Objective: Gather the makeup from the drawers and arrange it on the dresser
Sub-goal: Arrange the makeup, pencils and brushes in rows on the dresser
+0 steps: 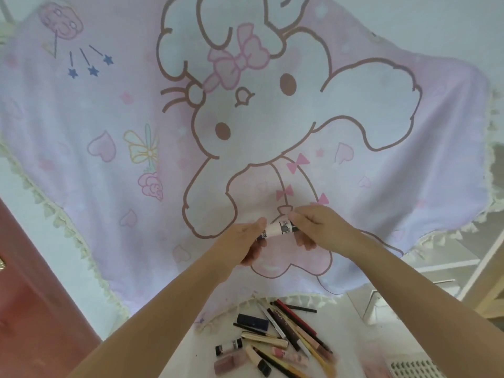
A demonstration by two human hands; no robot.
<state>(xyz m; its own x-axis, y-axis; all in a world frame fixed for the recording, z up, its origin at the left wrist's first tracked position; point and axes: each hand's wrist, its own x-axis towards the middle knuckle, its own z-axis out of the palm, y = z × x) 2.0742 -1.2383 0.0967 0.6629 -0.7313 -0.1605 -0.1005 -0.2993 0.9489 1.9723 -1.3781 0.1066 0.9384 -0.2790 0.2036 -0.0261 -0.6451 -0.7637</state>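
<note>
You are holding a small makeup tube (279, 229) with both hands, up in front of a big pink cloth (109, 118). The tube is white in the middle, with a dark end on each side. It lies almost flat, a little higher on the right.

Your left hand (242, 241) has its fingers curled around the left end of the tube. Your thumb is on top, and the fingertips under it are partly hidden. Your right hand (313, 227) pinches the right, dark end with the thumb and first fingers. The other fingers of that hand curl under it. Both hands are close together and nearly touch.

The cloth has a big white bunny (259, 105) drawn on it, with a pink bow by its ear. There are little hearts, blue stars and a yellow bow on the left part of the cloth. A pale fringe runs along the cloth's edge.

Below your arms is a white table top (354, 336). A pile of makeup (275, 342) lies there, near the lower edge of the cloth. It has many thin pencils, some dark and some pink or yellow, all crossing one another. A dark blue cap, a small bottle and a pink flat case lie on the left side of the pile.

A red-brown door (32, 282) is on the far left.
</note>
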